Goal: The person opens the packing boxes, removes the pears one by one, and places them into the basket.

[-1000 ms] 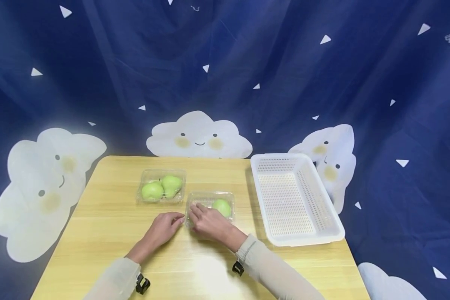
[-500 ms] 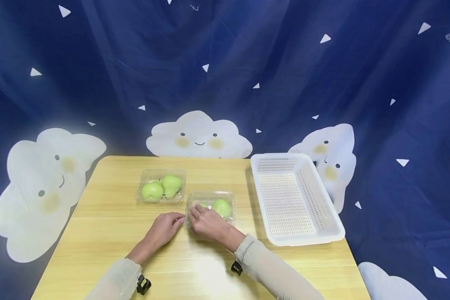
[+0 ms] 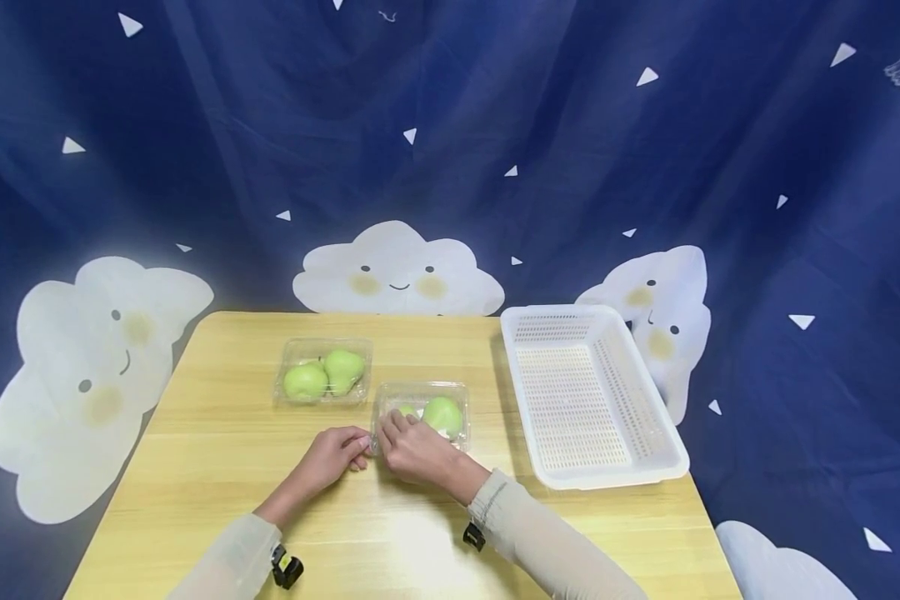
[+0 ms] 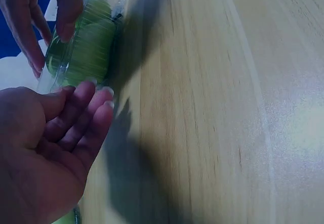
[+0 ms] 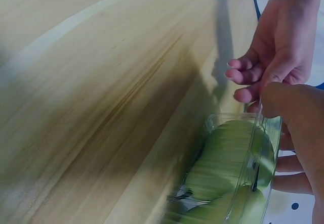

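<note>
A clear plastic clamshell box (image 3: 422,388) with green pears (image 3: 442,414) inside lies on the table in front of me. My left hand (image 3: 334,455) is at its near left corner, thumb and index finger pinching the edge (image 4: 61,80), the other fingers loosely curled. Above the same box, my right hand (image 3: 424,451) has its fingers bent over the lid and its thumb (image 5: 273,100) at the rim, gripping near that corner. The right hand partly covers one pear. In the right wrist view, the lid (image 5: 258,148) lies over the pears.
A second clear box (image 3: 322,343) holding two green pears (image 3: 342,371) stands behind and to the left. To the right is a white perforated plastic basket (image 3: 525,392). The wooden table (image 3: 217,417) backs onto a dark blue curtain (image 3: 450,192) printed with clouds.
My left fingers have shifted slightly, with more fingertips showing under the thumb at the box corner. My right hand has drawn back a little, uncovering more of the left pear.
</note>
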Demonstrator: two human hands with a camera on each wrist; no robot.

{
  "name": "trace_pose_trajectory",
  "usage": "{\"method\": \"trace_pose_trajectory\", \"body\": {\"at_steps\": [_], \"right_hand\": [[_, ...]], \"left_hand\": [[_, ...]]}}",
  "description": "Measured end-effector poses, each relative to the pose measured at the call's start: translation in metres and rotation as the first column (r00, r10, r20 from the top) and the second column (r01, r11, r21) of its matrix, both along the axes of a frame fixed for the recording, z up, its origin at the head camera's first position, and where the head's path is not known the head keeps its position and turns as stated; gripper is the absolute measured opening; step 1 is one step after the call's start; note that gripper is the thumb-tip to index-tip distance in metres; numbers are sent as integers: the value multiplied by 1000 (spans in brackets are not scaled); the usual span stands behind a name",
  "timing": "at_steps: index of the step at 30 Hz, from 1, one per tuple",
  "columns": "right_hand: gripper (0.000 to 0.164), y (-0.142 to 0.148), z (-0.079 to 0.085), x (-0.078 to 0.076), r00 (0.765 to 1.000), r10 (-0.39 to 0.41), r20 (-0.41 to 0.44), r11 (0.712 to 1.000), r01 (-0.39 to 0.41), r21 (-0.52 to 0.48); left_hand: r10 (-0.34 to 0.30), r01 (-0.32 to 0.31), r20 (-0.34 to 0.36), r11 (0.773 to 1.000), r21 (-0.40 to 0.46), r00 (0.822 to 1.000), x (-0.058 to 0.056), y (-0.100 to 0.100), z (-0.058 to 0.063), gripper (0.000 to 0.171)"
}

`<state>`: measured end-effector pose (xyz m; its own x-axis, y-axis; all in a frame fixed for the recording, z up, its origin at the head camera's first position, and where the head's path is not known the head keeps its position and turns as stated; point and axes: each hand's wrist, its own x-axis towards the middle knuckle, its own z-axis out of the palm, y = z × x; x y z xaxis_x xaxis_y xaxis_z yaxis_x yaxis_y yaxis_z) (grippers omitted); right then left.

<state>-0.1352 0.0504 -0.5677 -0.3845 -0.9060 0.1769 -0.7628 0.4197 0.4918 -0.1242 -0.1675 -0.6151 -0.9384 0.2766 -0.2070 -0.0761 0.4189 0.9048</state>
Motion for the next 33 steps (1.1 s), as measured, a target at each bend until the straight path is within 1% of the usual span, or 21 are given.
{"method": "trace_pose_trajectory", "body": {"at_steps": [5, 8, 10, 13, 14, 15, 16, 17, 18, 19, 20, 21, 22, 23, 24, 25, 26, 27, 28, 30, 33], "right_hand": [[34, 3, -1, 1, 1000, 27, -9, 999, -27, -34], [25, 5, -2, 3, 998, 56, -38, 992, -60, -111], [19, 5, -3, 6, 997, 72, -20, 978, -75, -194], [15, 6, -4, 14, 989, 74, 127, 939, -26, -343], [14, 6, -5, 17, 974, 68, 216, 922, 22, -388], [14, 6, -5, 20, 943, 61, 329, 897, 93, -432], [11, 5, -6, 22, 893, 50, 447, 868, 182, -461], [9, 5, -5, 25, 819, 44, 573, 832, 287, -475], [8, 3, -6, 28, 723, 47, 689, 787, 398, -471], [9, 2, -6, 30, 611, 60, 790, 731, 512, -451], [10, 0, -7, 32, 484, 96, 870, 662, 621, -419], [11, -1, -7, 34, 348, 151, 925, 587, 722, -367], [12, -3, -8, 35, 220, 218, 951, 511, 804, -303], [14, -5, -9, 36, 109, 295, 949, 437, 868, -235], [17, -7, -10, 37, 19, 376, 926, 368, 915, -168], [20, -8, -11, 37, -52, 457, 888, 301, 948, -100], [23, -10, -12, 38, -101, 530, 842, 246, 968, -39], [26, -11, -13, 38, -133, 592, 795, 200, 980, 15], [28, -12, -14, 39, -152, 638, 755, 166, 984, 58], [31, -13, -16, 41, -173, 698, 695, 122, 985, 123], [32, -17, -18, 45, -183, 742, 645, 81, 979, 184]], "left_hand": [[-2, -16, 148, 992, 124, 989, -2, -3, -6, 28], [-1, -33, 199, 985, 170, 980, -5, -4, -8, 31], [10, -52, 215, 981, 188, 976, -7, -4, -6, 32], [21, -67, 224, 978, 199, 974, -9, -3, -3, 34], [27, -75, 234, 977, 202, 972, -10, -3, -1, 34], [27, -76, 237, 976, 203, 971, -10, -3, 0, 34], [26, -78, 246, 976, 205, 969, -10, -3, 0, 34], [23, -77, 252, 976, 206, 967, -10, -3, 0, 35], [20, -77, 260, 974, 211, 965, -10, -3, 0, 35], [17, -77, 267, 973, 216, 964, -10, -4, 0, 35], [12, -76, 275, 972, 223, 961, -10, -4, -1, 35], [3, -69, 276, 971, 229, 961, -10, -5, -2, 36], [1, -72, 287, 969, 236, 958, -10, -5, -2, 36], [-6, -69, 292, 967, 244, 956, -10, -6, -3, 36], [-10, -69, 299, 965, 251, 954, -10, -6, -4, 36], [-17, -64, 303, 964, 257, 953, -10, -7, -5, 36], [-22, -63, 310, 963, 262, 951, -11, -7, -5, 36], [-29, -59, 313, 962, 267, 949, -11, -8, -6, 36], [-33, -59, 322, 960, 272, 946, -11, -8, -7, 36], [-47, -51, 329, 958, 282, 943, -12, -8, -8, 37], [-66, -39, 335, 954, 298, 940, -13, -9, -8, 38]]}}
